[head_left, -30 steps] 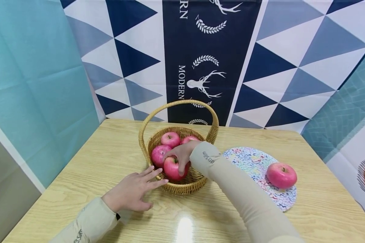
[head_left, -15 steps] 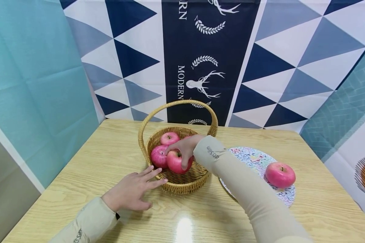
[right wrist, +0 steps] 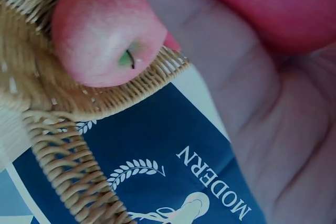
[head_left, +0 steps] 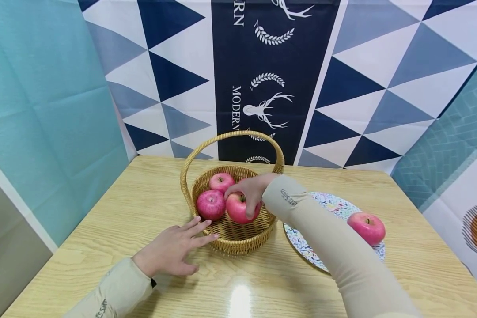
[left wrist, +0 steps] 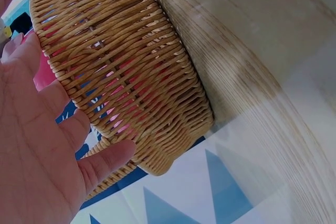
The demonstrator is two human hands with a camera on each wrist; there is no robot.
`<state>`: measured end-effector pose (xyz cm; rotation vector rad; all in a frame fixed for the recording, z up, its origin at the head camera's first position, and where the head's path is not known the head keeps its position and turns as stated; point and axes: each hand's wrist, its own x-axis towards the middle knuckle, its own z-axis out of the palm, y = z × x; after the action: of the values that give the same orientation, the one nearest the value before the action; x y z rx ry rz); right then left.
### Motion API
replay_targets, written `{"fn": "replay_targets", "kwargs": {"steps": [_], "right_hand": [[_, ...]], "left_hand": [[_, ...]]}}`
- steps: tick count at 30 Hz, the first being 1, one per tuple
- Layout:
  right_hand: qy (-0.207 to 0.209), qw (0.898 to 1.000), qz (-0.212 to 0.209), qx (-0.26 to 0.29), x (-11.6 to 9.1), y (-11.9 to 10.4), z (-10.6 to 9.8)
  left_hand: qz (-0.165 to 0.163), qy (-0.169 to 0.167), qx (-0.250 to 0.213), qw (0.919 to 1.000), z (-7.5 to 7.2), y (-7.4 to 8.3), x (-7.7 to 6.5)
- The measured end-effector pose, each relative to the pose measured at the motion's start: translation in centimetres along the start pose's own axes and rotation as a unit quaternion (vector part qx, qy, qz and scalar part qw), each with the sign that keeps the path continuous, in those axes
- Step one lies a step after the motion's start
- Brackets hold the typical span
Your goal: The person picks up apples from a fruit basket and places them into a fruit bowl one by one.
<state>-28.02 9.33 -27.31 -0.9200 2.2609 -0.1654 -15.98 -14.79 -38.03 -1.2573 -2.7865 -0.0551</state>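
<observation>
Table (head_left: 135,194) under everything. Basket (head_left: 238,248) mid-table, mat (head_left: 334,205) apart on its right. Left hand (head_left: 175,249) spread, gripping nothing, fingers at the basket's near-left rim. Right hand (head_left: 250,190) has thumb and fingers round one apple (head_left: 235,209), in or just over the basket (can't tell if it touches bottom). Apple's round, no long axis; mat lies rightward, right hand nearer it.

The wicker basket (head_left: 238,248) stands on the table (head_left: 155,190), before the wall hanging (head_left: 262,62) and left of the round plate (head_left: 331,202), which bears one apple (head_left: 367,228); inside the basket are a rear apple (head_left: 221,181), a left apple (head_left: 211,205) and, right of that, another under the right hand (head_left: 249,190), with the left hand (head_left: 175,251) at the front-left rim
</observation>
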Motion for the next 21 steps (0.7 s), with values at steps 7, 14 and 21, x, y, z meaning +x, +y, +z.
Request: {"fn": "replay_targets", "kwargs": {"steps": [7,14,21], "right_hand": [[-0.002,1.000,0.014,0.022,-1.0,0.8,0.4],[-0.012,0.999,0.014,0.033,-2.4,1.9,0.2],[-0.007,0.998,0.043,0.050,-3.9,3.3,0.3]], "left_hand": [[0.002,0.005,-0.003,1.0000,0.1,0.0,0.0],[0.003,0.007,-0.004,1.0000,0.1,0.0,0.0],[0.003,0.007,-0.009,0.9999,0.0,0.1,0.0]]}}
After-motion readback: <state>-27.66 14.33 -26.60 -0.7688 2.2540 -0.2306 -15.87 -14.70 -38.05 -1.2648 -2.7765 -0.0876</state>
